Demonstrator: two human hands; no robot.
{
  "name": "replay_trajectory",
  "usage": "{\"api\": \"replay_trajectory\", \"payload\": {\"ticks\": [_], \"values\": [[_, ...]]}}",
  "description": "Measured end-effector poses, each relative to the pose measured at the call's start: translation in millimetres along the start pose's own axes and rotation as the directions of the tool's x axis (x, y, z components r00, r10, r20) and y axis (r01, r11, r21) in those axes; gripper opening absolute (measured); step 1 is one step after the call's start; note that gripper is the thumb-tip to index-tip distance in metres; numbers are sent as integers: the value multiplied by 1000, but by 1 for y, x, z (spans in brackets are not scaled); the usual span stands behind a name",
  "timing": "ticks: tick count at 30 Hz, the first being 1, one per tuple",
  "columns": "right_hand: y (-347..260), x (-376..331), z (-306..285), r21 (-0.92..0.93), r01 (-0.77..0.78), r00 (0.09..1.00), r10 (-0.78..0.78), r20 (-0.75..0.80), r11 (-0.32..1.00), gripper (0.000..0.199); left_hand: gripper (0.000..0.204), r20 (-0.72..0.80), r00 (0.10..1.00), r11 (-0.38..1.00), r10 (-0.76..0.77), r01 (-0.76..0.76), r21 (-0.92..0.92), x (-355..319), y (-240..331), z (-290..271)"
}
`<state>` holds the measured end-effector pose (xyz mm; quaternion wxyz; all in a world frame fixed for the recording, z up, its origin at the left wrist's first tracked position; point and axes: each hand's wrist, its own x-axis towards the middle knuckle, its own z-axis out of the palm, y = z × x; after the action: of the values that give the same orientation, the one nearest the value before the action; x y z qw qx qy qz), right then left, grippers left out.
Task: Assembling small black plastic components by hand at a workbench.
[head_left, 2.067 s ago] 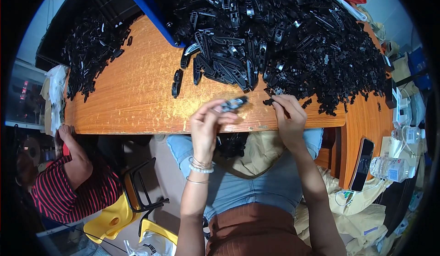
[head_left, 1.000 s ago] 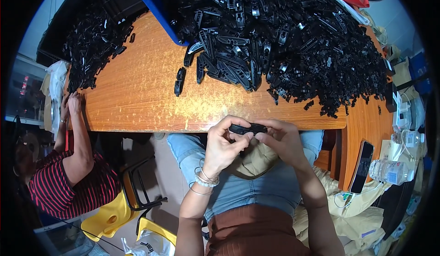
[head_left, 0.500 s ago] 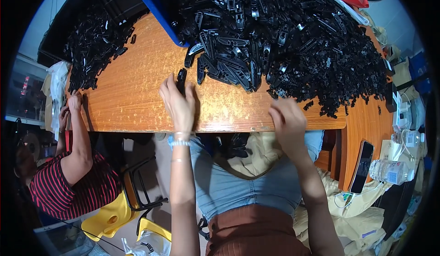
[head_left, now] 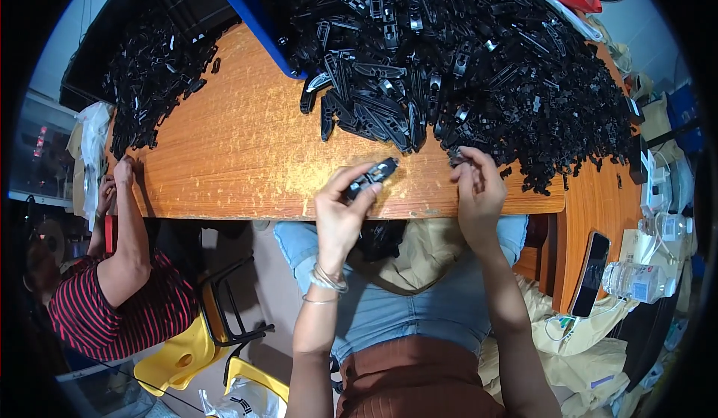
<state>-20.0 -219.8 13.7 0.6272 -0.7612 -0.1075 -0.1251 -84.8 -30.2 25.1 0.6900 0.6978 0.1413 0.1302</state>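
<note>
My left hand (head_left: pixel 340 212) grips a long black plastic part (head_left: pixel 383 169) between thumb and fingers, a little above the table's near edge. The part is tilted, its inner side with shiny bits facing up. To the right, my right hand (head_left: pixel 481 193) is closed in a pinch at the near edge of a heap of small black plastic pieces (head_left: pixel 553 137); what its fingertips hold is too small to make out. Beyond my hands lies a pile of larger long black parts (head_left: pixel 370 111), like the held one, spilling from a blue bin (head_left: pixel 258 25).
A co-worker in a striped shirt (head_left: pixel 123 306) handles pieces beside another black heap (head_left: pixel 146 81) at the left of the wooden table (head_left: pixel 217 148). At the right lie a phone (head_left: pixel 591 272) and a clear plastic bottle (head_left: pixel 639 279). A yellow chair (head_left: pixel 176 354) stands at lower left.
My left hand has moved right and nearer with the long black part, turning it over. My right hand's fingers have risen to the small-piece heap and pinched together.
</note>
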Motion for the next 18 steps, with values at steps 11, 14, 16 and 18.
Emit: {"api": "replay_trajectory", "payload": {"ticks": [11, 14, 16, 18], "values": [[-41, -21, -12, 187, -19, 947, -42, 317, 982, 10, 25, 249, 964, 994, -90, 103, -38, -33, 31, 21], [-38, -22, -13, -20, 231, 934, -216, 286, 973, 9, 25, 296, 940, 966, -172, 220, -139, -34, 33, 19], [-37, -22, -13, -156, 415, 887, -361, 289, 896, 8, 26, 295, 942, 947, -160, 231, -225, -34, 29, 20], [-40, -24, -13, -44, 282, 923, -259, 284, 958, 7, 26, 311, 937, 953, -157, 226, -202, -34, 28, 19]]}}
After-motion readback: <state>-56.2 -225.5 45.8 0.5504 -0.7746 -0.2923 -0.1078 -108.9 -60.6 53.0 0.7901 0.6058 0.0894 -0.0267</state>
